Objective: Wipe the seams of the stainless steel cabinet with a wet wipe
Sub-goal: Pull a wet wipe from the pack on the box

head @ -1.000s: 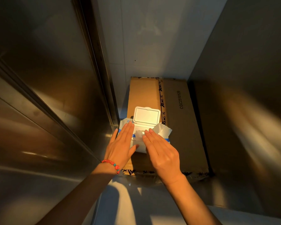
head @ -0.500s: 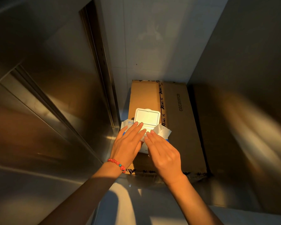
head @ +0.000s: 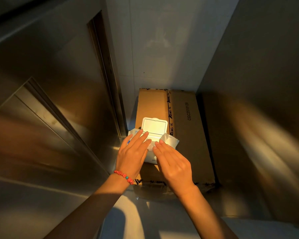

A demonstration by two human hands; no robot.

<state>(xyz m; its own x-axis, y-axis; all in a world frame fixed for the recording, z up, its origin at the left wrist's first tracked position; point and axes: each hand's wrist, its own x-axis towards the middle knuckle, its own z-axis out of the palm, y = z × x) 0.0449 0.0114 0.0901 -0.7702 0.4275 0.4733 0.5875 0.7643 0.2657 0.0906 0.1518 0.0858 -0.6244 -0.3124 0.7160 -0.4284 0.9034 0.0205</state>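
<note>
Steel panels of the stainless steel cabinet (head: pixel 47 94) fill the left of the head view, with a vertical seam (head: pixel 107 71) running down to the floor corner and a slanted seam (head: pixel 59 114) lower left; none of it is being touched, so the wiping has, I judge, not begun. A second metal panel (head: pixel 259 83) closes the right side and a pale wall (head: pixel 159 45) stands behind. Wedged between the two metal faces lies a cardboard box (head: pixel 188 135), flat on the floor, and it seems to serve as a stand that brings the wipes within easy reach. On its near left part sits the wet wipe pack (head: pixel 151 158), its white lid (head: pixel 154 125) flipped up and away from the person so that the opening is exposed. A loose wet wipe (head: pixel 169 141) sticks out at the pack's right edge.

Both hands lie over the pack side by side, close together but not clasped. The left hand (head: pixel 133 152), with a red bead bracelet (head: pixel 123 176) at the wrist, rests flat with straight fingers on the pack's left half, probably steadying it. The right hand (head: pixel 173 163) reaches with straight fingertips to the opening; whether it pinches a sheet I cannot tell. Space here is narrow: the box and the right panel hem in the arms, and strong slanting light leaves the lower seams in shadow
</note>
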